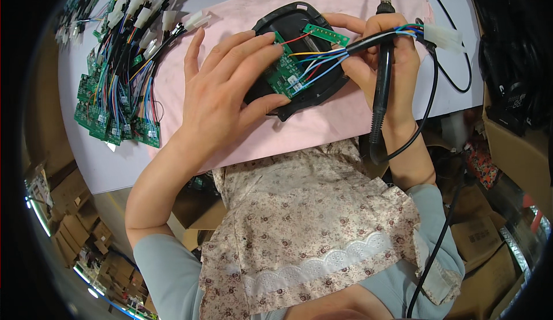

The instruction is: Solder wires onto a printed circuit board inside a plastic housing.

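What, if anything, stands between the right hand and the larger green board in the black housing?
The coloured wires cross the gap between the right hand and the larger green board; nothing else visible stands between them.

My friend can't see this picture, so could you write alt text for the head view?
A person's left hand rests on a green circuit board in a black casing, while the right hand holds a soldering iron. A pink cloth lies beneath; wired boards are heaped at left.

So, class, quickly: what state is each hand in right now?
Left hand: open, spread over the green circuit board in the black plastic housing.
Right hand: closed, holding the black, slender soldering iron; grip on the multicoloured wires cannot be told.
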`<state>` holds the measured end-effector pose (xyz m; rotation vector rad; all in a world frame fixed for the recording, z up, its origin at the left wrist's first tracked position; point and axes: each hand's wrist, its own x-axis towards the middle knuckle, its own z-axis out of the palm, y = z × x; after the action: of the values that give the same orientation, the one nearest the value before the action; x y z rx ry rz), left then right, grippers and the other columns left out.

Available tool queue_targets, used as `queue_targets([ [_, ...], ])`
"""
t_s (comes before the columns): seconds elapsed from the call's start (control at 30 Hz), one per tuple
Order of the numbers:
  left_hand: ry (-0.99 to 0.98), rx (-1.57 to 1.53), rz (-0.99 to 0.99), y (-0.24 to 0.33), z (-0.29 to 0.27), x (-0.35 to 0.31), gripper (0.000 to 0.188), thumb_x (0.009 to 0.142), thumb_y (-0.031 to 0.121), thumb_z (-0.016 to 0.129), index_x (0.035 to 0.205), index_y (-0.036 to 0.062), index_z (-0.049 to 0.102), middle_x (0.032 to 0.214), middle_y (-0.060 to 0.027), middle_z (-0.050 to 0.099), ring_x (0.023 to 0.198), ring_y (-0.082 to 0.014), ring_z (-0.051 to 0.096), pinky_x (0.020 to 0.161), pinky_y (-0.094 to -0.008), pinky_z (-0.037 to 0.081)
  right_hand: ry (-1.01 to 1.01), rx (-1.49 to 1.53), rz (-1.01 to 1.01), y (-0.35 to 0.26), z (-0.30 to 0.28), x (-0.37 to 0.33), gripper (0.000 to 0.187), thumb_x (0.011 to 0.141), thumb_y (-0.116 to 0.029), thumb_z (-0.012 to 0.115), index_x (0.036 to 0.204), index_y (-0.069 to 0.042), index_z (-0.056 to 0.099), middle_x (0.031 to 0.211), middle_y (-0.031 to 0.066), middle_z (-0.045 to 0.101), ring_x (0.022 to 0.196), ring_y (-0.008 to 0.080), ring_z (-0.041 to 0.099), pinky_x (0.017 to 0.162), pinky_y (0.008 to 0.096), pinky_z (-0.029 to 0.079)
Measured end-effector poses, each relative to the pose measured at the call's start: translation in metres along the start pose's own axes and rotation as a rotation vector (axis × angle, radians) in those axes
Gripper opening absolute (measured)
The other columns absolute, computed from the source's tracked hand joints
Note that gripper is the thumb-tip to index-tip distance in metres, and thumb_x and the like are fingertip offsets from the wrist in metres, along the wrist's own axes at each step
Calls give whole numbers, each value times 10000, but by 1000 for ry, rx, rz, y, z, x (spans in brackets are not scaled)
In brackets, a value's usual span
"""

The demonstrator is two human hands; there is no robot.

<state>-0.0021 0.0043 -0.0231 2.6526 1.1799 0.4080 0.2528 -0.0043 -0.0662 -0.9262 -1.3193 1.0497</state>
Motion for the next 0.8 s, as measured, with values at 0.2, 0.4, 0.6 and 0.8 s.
queue_targets([
  [0.2, -58, 76, 99, 0, -5, -2, 462, 861, 262, 777, 1316, 242, 700, 1501, -49, 575, 1394, -292, 510, 1239, -632, 128, -5, 41, 50, -2, -1, -3, 427, 806, 143, 674, 1113, -51, 448, 1205, 209, 679, 818, 66, 637, 658, 190, 509],
  [0.4, -46, 100, 76, 3, -7, 0, 444, 838, 304, 789, 1272, 255, 713, 1444, -4, 601, 1344, -222, 537, 1221, -668, 127, 70, 286, 170, -8, -11, -3, 414, 845, 111, 697, 1156, -42, 471, 1345, 314, 619, 865, 135, 705, 687, 203, 543],
  [0.6, 72, 133, 138, 4, 0, -4, 437, 841, 219, 732, 1274, 163, 707, 1344, -5, 615, 1284, -194, 557, 1211, -634, 210, 287, -425, -128, -38, -58, -3, 328, 915, 85, 567, 1162, -54, 403, 1290, 411, 619, 908, 157, 667, 780, 251, 541],
  [0.8, 2, 166, 188, 2, 6, -9, 438, 861, 170, 600, 1278, 75, 693, 1280, -23, 627, 1229, -186, 579, 1214, -601, 250, 112, -671, -352, -65, -35, -9, 338, 940, 21, 634, 1030, -119, 340, 1220, 395, 661, 1036, 248, 677, 978, 354, 501],
])
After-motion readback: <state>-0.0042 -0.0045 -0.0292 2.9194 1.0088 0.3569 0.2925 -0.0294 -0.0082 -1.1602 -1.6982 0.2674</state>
